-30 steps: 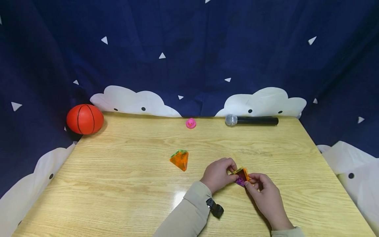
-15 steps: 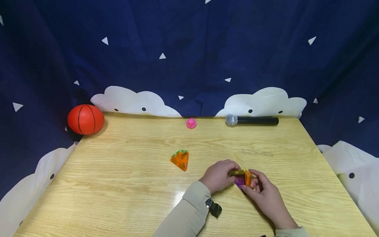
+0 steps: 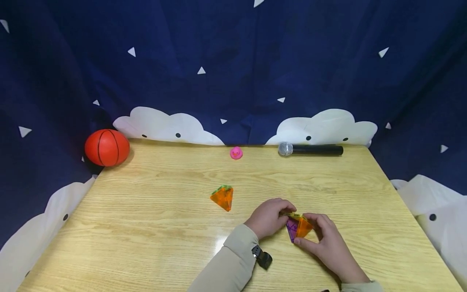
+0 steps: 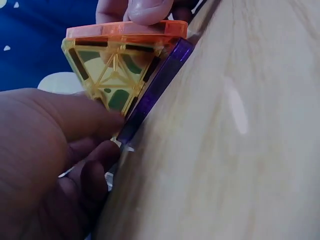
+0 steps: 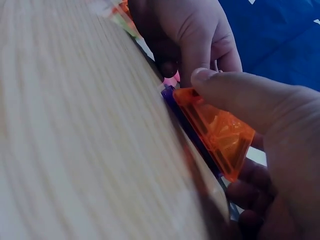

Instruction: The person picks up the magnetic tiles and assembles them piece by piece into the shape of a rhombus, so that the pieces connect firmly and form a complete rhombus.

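Low over the table, three translucent triangular magnetic tiles meet edge to edge: a purple tile [image 3: 291,229] lying at the bottom, a yellow tile [image 4: 116,75] standing up from it, and an orange tile [image 5: 222,132] joined at the right side. My left hand [image 3: 267,218] pinches the yellow tile near its corner with the purple one, thumb and fingers on either side. The orange tile is held by my right hand [image 3: 330,245], its thumb at the near corner and a finger at the far one. Left of both hands rests a pointed orange and green tile piece [image 3: 222,198].
Along the table's back edge are a red ball [image 3: 107,147] with black lines at the left, a small pink duck [image 3: 236,153] in the middle and a microphone [image 3: 311,149] at the right. A dark blue curtain [image 3: 233,61] surrounds the wooden table [image 3: 146,227].
Between my hands the orange tile has turned from nearly edge-on to showing its broad face. My right thumb has come down to its near corner, while the left hand has barely shifted.
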Demonstrator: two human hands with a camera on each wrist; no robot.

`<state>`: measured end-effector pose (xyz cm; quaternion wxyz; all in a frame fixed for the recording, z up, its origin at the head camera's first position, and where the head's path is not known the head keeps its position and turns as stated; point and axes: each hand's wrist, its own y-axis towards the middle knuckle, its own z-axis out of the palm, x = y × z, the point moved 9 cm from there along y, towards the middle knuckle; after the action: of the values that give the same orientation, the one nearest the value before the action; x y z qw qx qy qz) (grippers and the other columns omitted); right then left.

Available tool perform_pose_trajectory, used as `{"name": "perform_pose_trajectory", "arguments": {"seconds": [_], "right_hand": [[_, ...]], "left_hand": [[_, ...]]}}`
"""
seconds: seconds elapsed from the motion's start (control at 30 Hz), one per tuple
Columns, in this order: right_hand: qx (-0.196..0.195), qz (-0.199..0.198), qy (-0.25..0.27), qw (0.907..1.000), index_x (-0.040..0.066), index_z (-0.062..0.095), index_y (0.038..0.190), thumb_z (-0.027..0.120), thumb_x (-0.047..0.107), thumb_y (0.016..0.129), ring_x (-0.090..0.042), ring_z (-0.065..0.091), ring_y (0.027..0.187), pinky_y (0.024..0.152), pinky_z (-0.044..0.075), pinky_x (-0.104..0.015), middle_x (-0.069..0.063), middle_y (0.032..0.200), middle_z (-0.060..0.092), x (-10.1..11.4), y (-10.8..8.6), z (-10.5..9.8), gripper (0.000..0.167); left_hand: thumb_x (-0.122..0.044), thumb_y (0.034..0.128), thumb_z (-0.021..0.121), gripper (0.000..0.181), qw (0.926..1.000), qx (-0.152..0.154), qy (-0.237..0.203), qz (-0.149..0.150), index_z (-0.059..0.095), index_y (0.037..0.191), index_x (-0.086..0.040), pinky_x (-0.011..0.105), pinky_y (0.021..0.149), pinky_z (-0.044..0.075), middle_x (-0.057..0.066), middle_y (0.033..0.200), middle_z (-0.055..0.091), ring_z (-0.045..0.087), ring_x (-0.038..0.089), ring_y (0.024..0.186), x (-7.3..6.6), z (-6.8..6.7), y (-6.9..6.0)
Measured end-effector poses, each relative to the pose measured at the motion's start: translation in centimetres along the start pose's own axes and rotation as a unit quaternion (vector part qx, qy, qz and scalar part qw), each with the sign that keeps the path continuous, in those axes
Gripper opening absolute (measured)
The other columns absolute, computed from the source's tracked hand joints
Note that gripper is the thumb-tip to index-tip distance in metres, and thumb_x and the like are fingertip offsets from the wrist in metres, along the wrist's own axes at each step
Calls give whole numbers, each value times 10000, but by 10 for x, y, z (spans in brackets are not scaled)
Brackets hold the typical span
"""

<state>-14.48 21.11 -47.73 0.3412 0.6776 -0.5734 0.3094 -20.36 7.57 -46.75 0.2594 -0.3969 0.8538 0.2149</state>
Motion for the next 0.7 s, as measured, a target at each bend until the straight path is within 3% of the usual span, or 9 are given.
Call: {"name": "perform_pose_trajectory", "arguments": {"seconds": [0.17, 0.27, 0.33, 0.4, 0.6, 0.7], "right_hand": [[-79, 27, -432, 9990, 51, 641, 1225, 878, 279, 780, -279, 561, 1166, 954, 388, -78, -86, 1193, 574, 0, 1, 2, 552], [-163, 0, -795, 9967, 79, 656, 1213, 861, 319, 798, -281, 576, 1160, 980, 482, -267, -63, 1183, 599, 1, 1, 0, 521], [-202, -20, -959, 9952, 90, 658, 1216, 850, 350, 806, -296, 579, 1168, 987, 486, -417, -58, 1190, 609, 2, 1, -1, 522], [-205, -30, -1022, 9946, 96, 657, 1223, 840, 376, 812, -308, 574, 1175, 979, 473, -492, -57, 1198, 610, 3, 0, -2, 530], [-248, 16, -1035, 9943, 110, 664, 1211, 842, 374, 809, -290, 582, 1170, 968, 496, -380, -45, 1192, 614, 2, 0, -5, 513], [-269, 21, -1039, 9942, 106, 667, 1203, 845, 361, 809, -285, 590, 1155, 954, 502, -349, -45, 1179, 616, 3, 0, -6, 501]], "left_hand": [[-213, 937, 709, 259, 9984, -305, -458, -114, 678, 1194, -215, 142, 814, 452, -121, 1092, 640, 555, 2, 914, 7, -8, -12], [-210, 949, 680, 218, 9963, -660, -543, -30, 681, 1167, -218, 153, 816, 461, -125, 1080, 638, 563, 11, 919, 9, -17, -20], [-198, 956, 656, 193, 9938, -968, -554, 13, 682, 1145, -226, 167, 829, 467, -135, 1081, 640, 568, 19, 931, 10, -25, -25], [-174, 954, 641, 178, 9901, -1288, -553, 67, 687, 1119, -221, 189, 835, 475, -132, 1067, 646, 574, 40, 931, 11, -33, -30], [-100, 920, 636, 160, 9768, -2039, -539, 364, 681, 1061, -163, 264, 860, 471, -97, 1042, 659, 584, 134, 931, 12, -53, -45], [-78, 888, 647, 165, 9659, -2468, -435, 646, 664, 1037, -147, 307, 908, 461, -71, 1061, 666, 599, 141, 986, 10, -62, -50]]}}
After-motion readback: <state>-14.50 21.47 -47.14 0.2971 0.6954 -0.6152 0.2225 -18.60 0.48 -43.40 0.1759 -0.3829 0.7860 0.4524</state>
